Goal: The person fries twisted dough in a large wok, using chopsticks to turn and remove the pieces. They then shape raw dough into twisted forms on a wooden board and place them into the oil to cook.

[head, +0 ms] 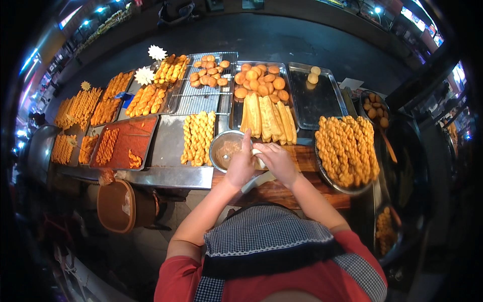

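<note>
Both hands meet over a wooden board (313,192) at the counter's near edge. My left hand (242,162) is at the right rim of a metal bowl (216,151) with brownish filling in it. Facing it, my right hand (277,160) has its fingers around a piece of white dough (259,158), which partly shows between the hands. Whether the left fingers also grip the dough is unclear. Below the hands a broad-bladed knife or scraper (256,182) lies on the board. Long fried dough sticks (266,119) rest just beyond the bowl, on a metal tray.
Fried dough twists fill a large round pan (347,151) on the right and lie left of the bowl (198,137). Round fried cakes (262,81) sit behind. A red-coated tray (128,139) stands left, above a brown bin (115,205). A wooden handle (388,145) juts out at right.
</note>
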The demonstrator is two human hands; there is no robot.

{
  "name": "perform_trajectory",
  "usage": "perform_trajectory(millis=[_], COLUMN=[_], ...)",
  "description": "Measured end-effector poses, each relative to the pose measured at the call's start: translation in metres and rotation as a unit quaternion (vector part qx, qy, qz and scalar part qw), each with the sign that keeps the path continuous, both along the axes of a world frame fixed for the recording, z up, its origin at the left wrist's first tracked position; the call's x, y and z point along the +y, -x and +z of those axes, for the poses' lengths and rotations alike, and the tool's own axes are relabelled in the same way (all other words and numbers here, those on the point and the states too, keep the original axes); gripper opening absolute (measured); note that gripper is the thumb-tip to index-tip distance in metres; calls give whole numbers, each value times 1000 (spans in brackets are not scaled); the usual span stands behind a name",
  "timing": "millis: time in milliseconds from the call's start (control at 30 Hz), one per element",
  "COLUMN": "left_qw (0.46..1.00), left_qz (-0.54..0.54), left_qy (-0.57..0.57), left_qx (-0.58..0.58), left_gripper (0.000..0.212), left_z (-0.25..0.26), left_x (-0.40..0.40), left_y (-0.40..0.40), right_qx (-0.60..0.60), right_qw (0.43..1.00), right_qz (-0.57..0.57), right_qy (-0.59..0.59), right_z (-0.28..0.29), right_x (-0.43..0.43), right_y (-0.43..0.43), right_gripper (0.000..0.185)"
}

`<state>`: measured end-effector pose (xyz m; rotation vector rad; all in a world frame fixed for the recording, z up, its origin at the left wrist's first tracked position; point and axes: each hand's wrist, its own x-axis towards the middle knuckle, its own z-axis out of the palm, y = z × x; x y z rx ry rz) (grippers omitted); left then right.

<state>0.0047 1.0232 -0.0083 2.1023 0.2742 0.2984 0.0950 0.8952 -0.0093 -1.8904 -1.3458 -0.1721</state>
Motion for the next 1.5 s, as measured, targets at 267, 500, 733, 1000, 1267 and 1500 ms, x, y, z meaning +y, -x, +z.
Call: perform_trajectory(millis=[267, 500, 733, 1000, 1267, 1500], left_qw=[998, 996, 999, 999, 997, 998], left_qz=[12, 26, 1, -9, -7, 11], left_qy=[-48, 0, -26, -39, -10, 42], left_qx=[-42, -89, -42, 36, 80, 35], left_gripper=[75, 74, 73, 76, 77, 81], left_z=[-28, -13, 5, 6, -4, -6], left_x=[6, -9, -11, -4, -3, -8], left_y=[4, 4, 8, 7, 3, 7], right_qx=[100, 214, 19, 87, 124, 245], right_qw=[993, 975, 998, 995, 989, 967], right_qz=[-53, -53, -56, -38, -61, -67], right_qy=[19, 5, -16, -28, -50, 10], right_z=[-1, -1, -5, 0, -5, -22], right_x=[0, -9, -11, -14, -9, -11], right_y=[10, 6, 6, 13, 19, 5], right_gripper=[24, 27, 25, 21, 19, 24])
